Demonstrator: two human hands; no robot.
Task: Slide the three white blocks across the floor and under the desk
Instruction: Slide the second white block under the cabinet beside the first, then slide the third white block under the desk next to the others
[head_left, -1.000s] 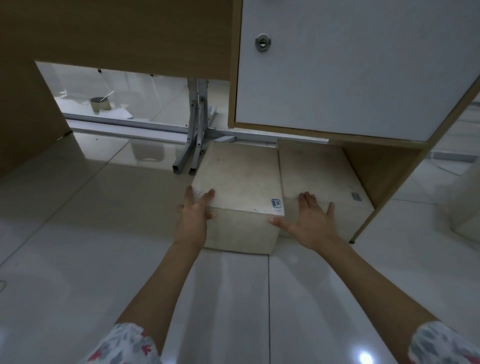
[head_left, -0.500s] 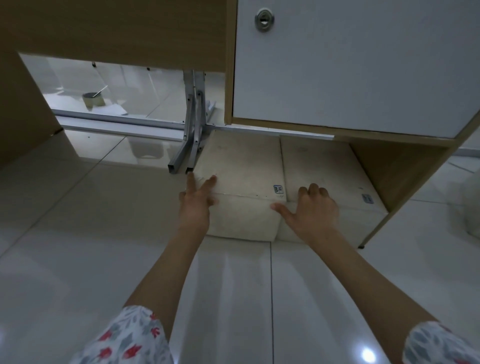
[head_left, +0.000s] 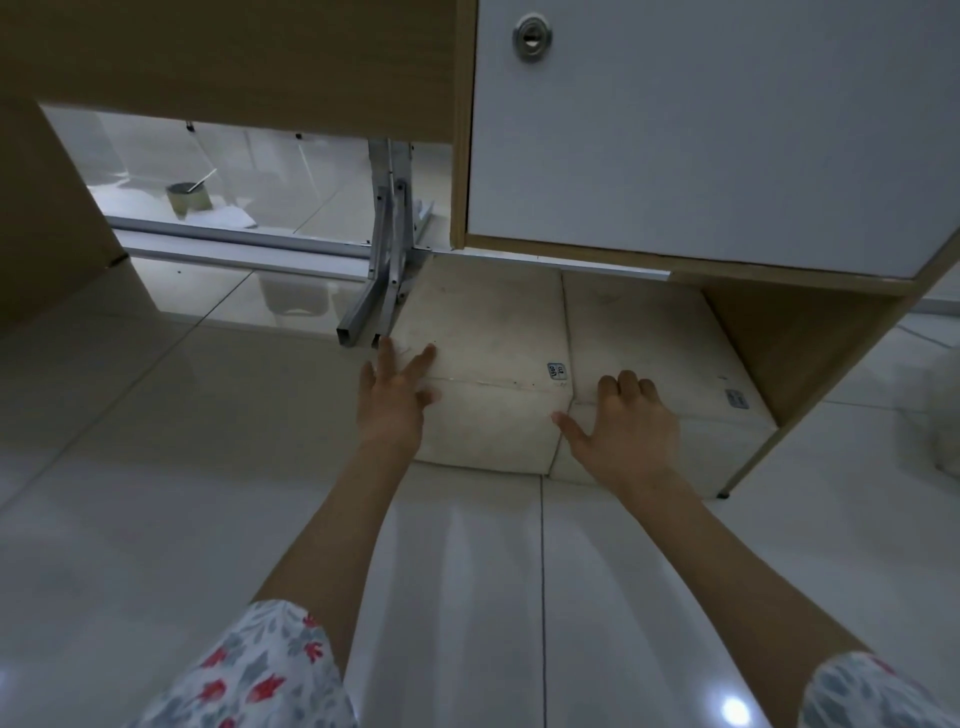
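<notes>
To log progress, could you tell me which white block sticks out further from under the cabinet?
The left block, beside the metal leg; its front face projects ahead of the right block's.

Both hands (head_left: 395, 400) (head_left: 626, 431) flat, arms outstretched

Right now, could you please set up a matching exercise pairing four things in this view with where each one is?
Things:
1. left hand
2. right hand
3. lock
4. cup

Places:
A. on the white cabinet door, near the top
B. on the floor beyond the desk, far left
C. against the left white block, beside the metal leg
D. on the front edge of the right white block

Pairs: 1-C, 2-D, 3-A, 4-B
</notes>
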